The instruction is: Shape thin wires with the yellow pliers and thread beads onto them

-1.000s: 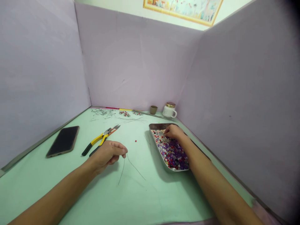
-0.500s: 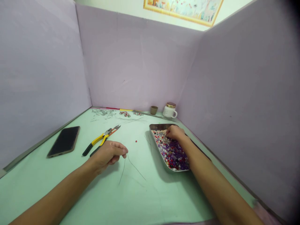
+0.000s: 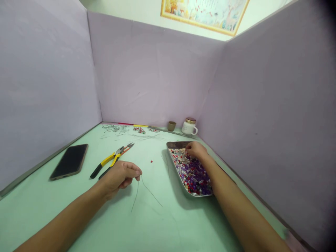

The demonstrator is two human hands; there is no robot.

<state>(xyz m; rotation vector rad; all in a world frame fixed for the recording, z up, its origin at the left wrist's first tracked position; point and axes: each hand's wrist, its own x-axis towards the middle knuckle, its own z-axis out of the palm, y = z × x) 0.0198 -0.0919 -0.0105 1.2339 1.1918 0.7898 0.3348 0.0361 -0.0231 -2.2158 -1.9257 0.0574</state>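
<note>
A thin bent wire hangs from the pinched fingertips of my left hand, its two ends spreading downward over the table. My right hand reaches into the far part of a metal tray, with its fingers bunched among the beads. Whether a bead is between those fingers is hidden. Purple, red, white and cream beads fill the tray. A single red bead lies on the table between my hands. Just beyond my left hand are yellow-and-black pliers.
At the left lies a phone. Toward the back are loose wire pieces, beaded pieces, a small brown cup and a lidded white mug. Lilac panels enclose the table at back and sides.
The view has tilted slightly, so everything sits a little lower. My left hand still holds the wire, and my right hand remains in the beads with little visible movement.
</note>
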